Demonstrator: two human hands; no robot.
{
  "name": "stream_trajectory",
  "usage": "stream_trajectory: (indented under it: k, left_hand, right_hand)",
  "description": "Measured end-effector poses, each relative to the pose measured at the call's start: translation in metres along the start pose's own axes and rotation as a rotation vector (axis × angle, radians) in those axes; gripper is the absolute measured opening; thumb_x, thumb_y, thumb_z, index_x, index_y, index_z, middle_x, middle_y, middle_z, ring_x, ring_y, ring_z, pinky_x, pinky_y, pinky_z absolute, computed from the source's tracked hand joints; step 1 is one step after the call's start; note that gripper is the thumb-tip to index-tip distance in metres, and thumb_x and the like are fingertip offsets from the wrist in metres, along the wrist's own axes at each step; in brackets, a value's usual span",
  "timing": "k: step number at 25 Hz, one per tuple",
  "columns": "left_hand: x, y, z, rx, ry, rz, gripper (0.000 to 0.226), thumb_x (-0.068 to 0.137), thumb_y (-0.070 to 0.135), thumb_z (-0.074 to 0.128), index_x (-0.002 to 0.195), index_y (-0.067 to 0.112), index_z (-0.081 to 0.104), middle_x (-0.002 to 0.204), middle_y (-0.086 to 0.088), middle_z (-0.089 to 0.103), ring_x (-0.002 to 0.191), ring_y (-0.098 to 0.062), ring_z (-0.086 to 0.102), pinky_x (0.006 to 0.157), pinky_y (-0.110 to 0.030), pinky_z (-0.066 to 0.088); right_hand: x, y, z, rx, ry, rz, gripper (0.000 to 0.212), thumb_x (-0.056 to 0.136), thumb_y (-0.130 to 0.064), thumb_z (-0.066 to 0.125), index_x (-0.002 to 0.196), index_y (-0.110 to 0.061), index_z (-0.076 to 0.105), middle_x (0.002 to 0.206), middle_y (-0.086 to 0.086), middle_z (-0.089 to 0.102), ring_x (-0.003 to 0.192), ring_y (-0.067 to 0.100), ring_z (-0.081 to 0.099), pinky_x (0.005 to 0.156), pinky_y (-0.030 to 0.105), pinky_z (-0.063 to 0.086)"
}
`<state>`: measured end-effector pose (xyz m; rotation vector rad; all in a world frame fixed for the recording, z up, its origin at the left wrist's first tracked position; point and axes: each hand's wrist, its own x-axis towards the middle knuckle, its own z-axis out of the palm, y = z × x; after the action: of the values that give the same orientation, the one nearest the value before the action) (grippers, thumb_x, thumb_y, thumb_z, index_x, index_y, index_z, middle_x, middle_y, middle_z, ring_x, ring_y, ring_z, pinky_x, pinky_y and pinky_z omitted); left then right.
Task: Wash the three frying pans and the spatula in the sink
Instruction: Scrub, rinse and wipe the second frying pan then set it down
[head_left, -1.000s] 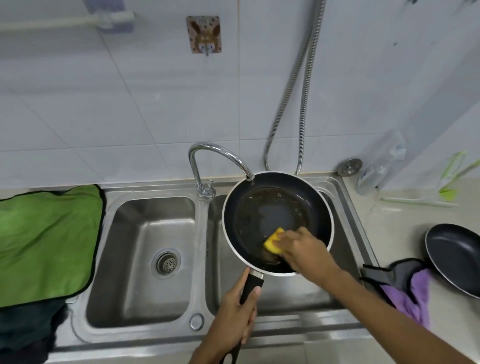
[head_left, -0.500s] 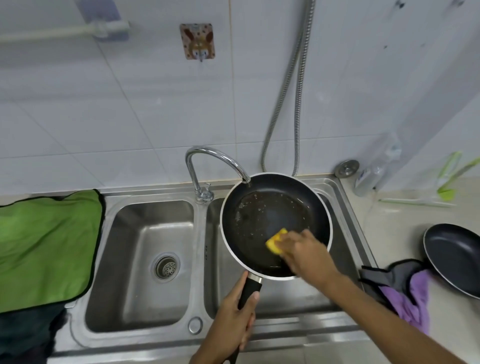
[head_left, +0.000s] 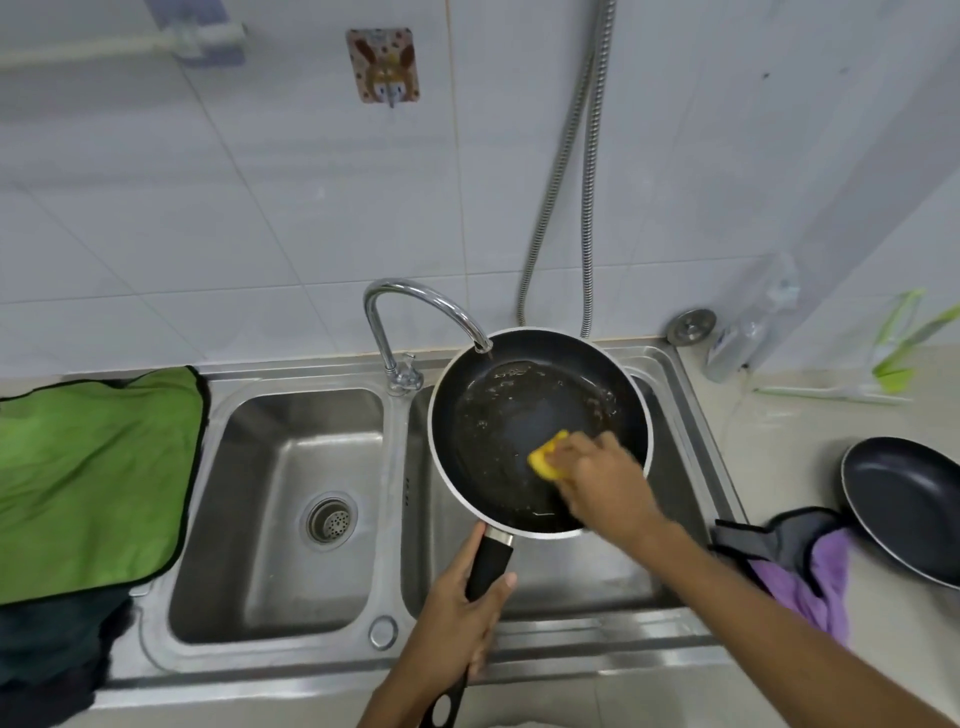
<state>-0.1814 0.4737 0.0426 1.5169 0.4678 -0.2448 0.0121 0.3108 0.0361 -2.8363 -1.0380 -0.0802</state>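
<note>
A black frying pan (head_left: 511, 410) with a silver rim and greasy residue is held over the right basin of the steel double sink (head_left: 395, 447), under the faucet spout. My left hand (head_left: 460, 605) grips its black handle. My right hand (head_left: 605, 478) presses a yellow sponge (head_left: 545, 457) on the pan's inner bottom at the near right. A second black frying pan (head_left: 906, 501) lies on the counter at the right edge. No third pan or spatula shows.
A chrome faucet (head_left: 415, 301) arcs over the pan's far rim. A green cloth (head_left: 88, 478) covers the left counter. A purple and grey cloth (head_left: 802, 566) lies right of the sink. A clear bottle (head_left: 748, 327), a sink plug (head_left: 691, 325) and shower hoses (head_left: 561, 171) stand behind.
My right hand with the sponge has shifted slightly across the pan's bottom in a scrubbing motion. The pan and my left hand stay about where they were.
</note>
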Motion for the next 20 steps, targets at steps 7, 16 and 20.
stream_trajectory:
  k: [7,16,20]
  left_hand:
    - [-0.013,0.001,0.010,-0.020,-0.036,-0.024,0.066,0.102,0.019,0.065,0.145,0.059,0.036,0.059,-0.008,0.046,0.043,-0.015,0.038,0.039,-0.026,0.037]
    - [-0.003,-0.009,0.016,0.023,-0.031,-0.018,0.068,0.104,0.025,0.062,0.150,0.063,0.030,0.061,-0.013,0.044,0.042,-0.017,0.037,0.039,-0.027,0.037]
    - [-0.008,-0.010,0.021,-0.002,-0.048,-0.027,0.066,0.103,0.026,0.063,0.150,0.062,0.032,0.061,-0.014,0.043,0.042,-0.017,0.036,0.040,-0.027,0.035]
  right_hand:
    - [0.096,-0.022,-0.002,-0.039,-0.065,0.102,0.034,0.089,-0.025,0.065,0.122,-0.020,0.068,0.126,0.002,0.062,0.107,0.033,0.054,0.087,0.042,0.054]
    - [-0.012,-0.037,-0.003,0.027,-0.140,-0.055,0.035,0.081,-0.025,0.070,0.116,-0.028,0.070,0.126,-0.004,0.061,0.101,0.029,0.055,0.071,0.037,0.059]
    - [0.068,-0.040,-0.009,0.055,-0.106,0.066,0.036,0.088,-0.024,0.067,0.124,-0.020,0.067,0.130,0.001,0.059,0.113,0.032,0.052,0.084,0.043,0.055]
